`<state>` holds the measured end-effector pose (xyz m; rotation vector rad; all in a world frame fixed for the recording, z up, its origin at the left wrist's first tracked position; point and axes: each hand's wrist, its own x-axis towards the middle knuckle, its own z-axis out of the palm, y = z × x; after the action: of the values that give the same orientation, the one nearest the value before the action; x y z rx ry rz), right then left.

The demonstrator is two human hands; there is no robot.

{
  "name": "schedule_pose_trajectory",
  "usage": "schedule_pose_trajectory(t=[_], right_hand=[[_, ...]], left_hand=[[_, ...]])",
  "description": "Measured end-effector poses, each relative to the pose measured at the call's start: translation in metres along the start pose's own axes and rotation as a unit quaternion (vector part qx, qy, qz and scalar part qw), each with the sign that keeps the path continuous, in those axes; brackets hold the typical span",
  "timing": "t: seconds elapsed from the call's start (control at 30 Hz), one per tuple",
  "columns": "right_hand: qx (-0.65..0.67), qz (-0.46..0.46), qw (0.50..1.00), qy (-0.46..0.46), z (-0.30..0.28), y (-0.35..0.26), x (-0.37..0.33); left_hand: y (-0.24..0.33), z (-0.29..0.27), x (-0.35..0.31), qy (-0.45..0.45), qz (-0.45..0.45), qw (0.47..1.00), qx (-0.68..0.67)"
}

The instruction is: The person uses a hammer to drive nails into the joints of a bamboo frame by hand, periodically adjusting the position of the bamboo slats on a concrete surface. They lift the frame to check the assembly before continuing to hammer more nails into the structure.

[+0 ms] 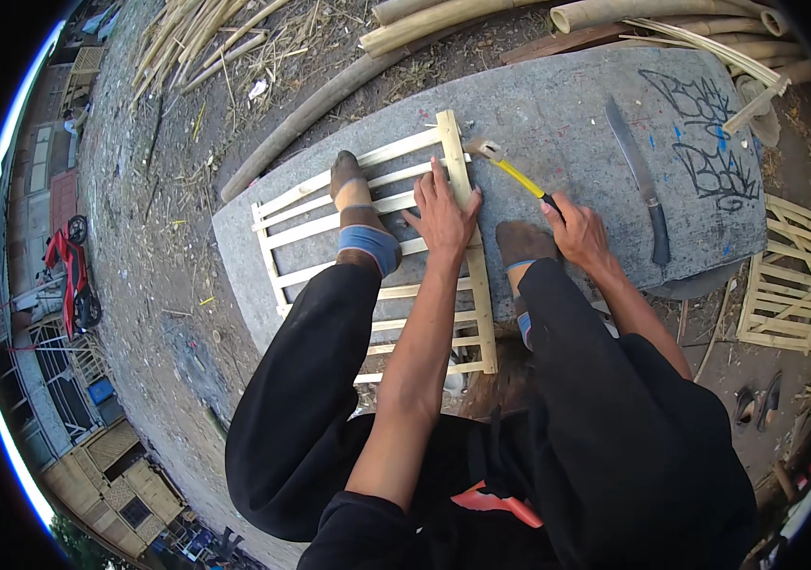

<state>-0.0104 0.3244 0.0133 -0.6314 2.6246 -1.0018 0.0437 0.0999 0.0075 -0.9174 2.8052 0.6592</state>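
Nearest me, my black trousers (301, 370) fill the bottom of the frame, knees apart, with a red patch of cloth between them at the lower centre. My left foot (356, 195), in a brown and tan sock with a blue band, lies across the slats left of centre; my right foot (524, 243) is on the other side of the rail, just below my right hand.

The slatted wooden frame (478, 290) lies flat from the centre toward the left, its wide rail running down the middle of the picture and its pale slats reaching to a thinner rail on the left. My left grip (443, 211) is spread, fingers apart, laid over the slats and the wide rail near the centre. My right grip (576, 230), right of centre, is closed around the black end of a yellow-handled hammer (519, 178). The hammer's head is just beside the upper part of the rail; I can't tell whether they touch.

Beneath all this is a grey slab (557, 104) with black scrawl at its upper right. A long knife (640, 176) with a dark handle lies on it, well apart from the frame.

Farther out, another slatted frame (785, 274) is at the right edge, with dark footwear (770, 401) below it. Bamboo poles (652, 13) lie along the top, split strips (191, 43) at the upper left, and a red motorcycle (68, 266) stands at the far left.
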Motion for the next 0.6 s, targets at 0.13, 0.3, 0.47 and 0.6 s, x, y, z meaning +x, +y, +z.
schedule_pose_trajectory(t=[0.13,0.3,0.47,0.6], right_hand=[[-0.041,-0.041,0.998,-0.033,-0.003,-0.017,0.004],[-0.057,-0.048,0.996,-0.048,-0.007,-0.023,0.018],[-0.004,-0.04,0.998,-0.041,-0.017,-0.027,0.023],[0.009,-0.05,0.999,-0.014,-0.015,-0.022,0.018]], left_hand=[[-0.001,0.01,-0.006,0.038,-0.004,0.999,0.002],[0.001,0.011,-0.003,0.038,-0.033,0.996,-0.078],[0.007,-0.003,-0.001,0.09,-0.028,0.983,-0.155],[-0.014,-0.017,0.028,0.069,0.072,0.994,-0.034]])
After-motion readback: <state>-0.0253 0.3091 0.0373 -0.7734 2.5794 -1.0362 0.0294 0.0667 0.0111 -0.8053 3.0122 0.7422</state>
